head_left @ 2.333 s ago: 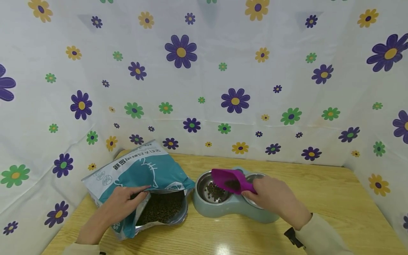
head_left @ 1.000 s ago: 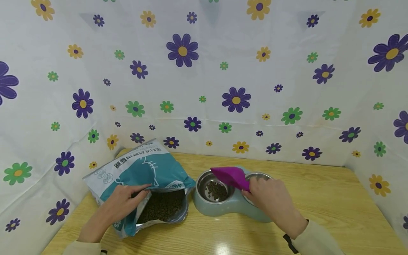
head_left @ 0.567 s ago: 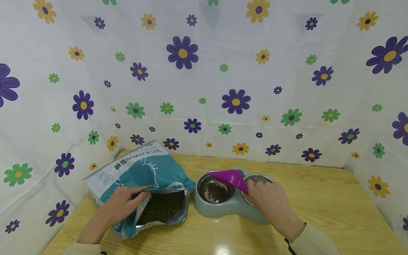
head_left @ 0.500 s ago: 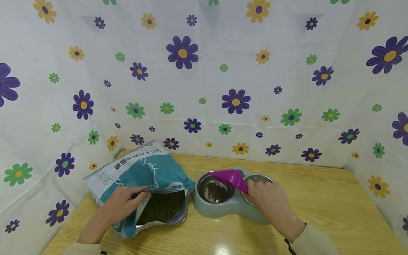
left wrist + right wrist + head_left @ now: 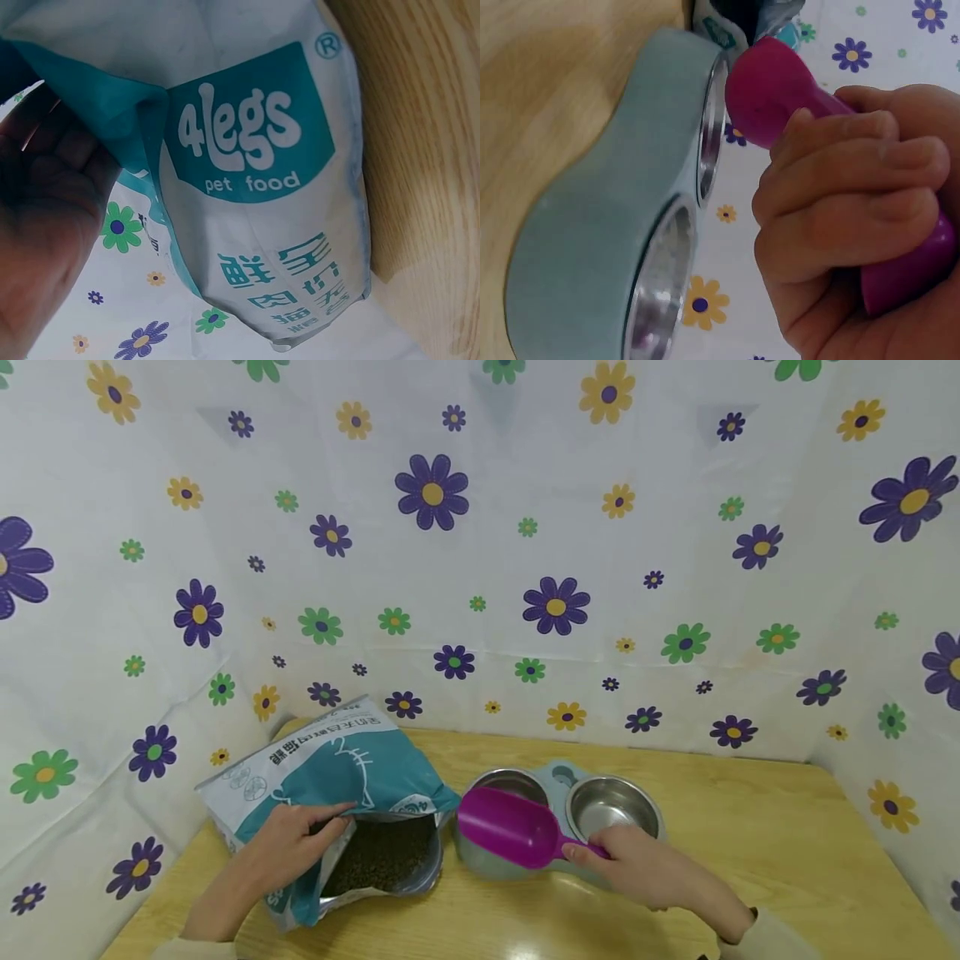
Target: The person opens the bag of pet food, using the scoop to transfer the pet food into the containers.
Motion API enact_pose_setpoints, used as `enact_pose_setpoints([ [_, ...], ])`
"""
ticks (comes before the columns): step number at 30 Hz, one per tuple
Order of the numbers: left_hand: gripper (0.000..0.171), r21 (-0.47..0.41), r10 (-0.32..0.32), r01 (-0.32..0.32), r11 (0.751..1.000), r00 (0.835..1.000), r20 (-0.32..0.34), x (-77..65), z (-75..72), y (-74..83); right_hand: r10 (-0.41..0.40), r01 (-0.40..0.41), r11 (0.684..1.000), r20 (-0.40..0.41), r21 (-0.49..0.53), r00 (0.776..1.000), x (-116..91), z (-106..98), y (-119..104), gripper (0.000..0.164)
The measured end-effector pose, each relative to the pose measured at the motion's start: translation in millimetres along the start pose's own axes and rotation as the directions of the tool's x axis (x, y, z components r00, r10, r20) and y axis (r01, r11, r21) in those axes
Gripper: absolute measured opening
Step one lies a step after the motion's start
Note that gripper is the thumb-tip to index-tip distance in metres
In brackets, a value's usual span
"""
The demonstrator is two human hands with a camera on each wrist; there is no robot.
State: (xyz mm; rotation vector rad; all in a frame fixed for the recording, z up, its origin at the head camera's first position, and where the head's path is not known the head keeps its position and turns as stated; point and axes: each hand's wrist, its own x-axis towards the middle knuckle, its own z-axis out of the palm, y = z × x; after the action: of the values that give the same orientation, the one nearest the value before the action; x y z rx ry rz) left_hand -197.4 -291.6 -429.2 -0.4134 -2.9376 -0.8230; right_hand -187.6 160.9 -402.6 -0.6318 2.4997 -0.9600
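My left hand (image 5: 281, 843) pinches the edge of the open mouth of a teal and white pet food bag (image 5: 330, 768), the index finger lying along the outside. Brown kibble (image 5: 382, 856) shows inside the bag. My right hand (image 5: 645, 864) grips the handle of a magenta scoop (image 5: 517, 831), fingers curled round it in the right wrist view. The scoop's hollow faces up and shows no kibble. It hangs over the front of a pale blue-green double feeder (image 5: 562, 772), covering much of the left steel bowl (image 5: 513, 779). The right steel bowl (image 5: 611, 806) holds no kibble.
Bag and feeder stand side by side on a light wooden table (image 5: 750, 835). A white cloth with printed flowers (image 5: 555, 606) hangs behind and along both sides.
The scoop held some kibble, then tipped over the left bowl, where kibble lay. Now it is turned hollow up and has moved towards me. My left hand keeps its place on the bag.
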Motion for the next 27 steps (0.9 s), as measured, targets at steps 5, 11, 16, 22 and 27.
enact_pose_setpoints([
  [5,0.034,-0.004,-0.005,0.005,1.000,1.000,0.005,-2.9,-0.2,0.5,0.001,-0.018,0.990,0.127,0.138,0.992,0,17,-5,0.056],
  [11,0.033,0.006,0.027,-0.027,1.000,0.999,-0.018,-0.7,0.0,1.1,-0.009,-0.003,0.997,0.147,0.083,0.989,9,38,-17,0.058],
  [16,0.032,-0.004,0.017,-0.017,1.000,1.000,-0.016,-0.6,0.7,1.4,0.001,-0.010,0.998,0.145,0.059,0.989,18,48,-29,0.058],
  [22,0.031,-0.004,-0.005,0.005,1.000,1.000,-0.025,-4.8,1.1,2.0,0.027,-0.036,0.998,0.160,0.050,0.987,28,53,-42,0.063],
  [27,0.031,-0.014,0.000,0.000,1.000,0.999,-0.036,-5.0,1.7,3.4,0.063,-0.067,0.998,0.179,0.015,0.982,36,50,-51,0.063],
])
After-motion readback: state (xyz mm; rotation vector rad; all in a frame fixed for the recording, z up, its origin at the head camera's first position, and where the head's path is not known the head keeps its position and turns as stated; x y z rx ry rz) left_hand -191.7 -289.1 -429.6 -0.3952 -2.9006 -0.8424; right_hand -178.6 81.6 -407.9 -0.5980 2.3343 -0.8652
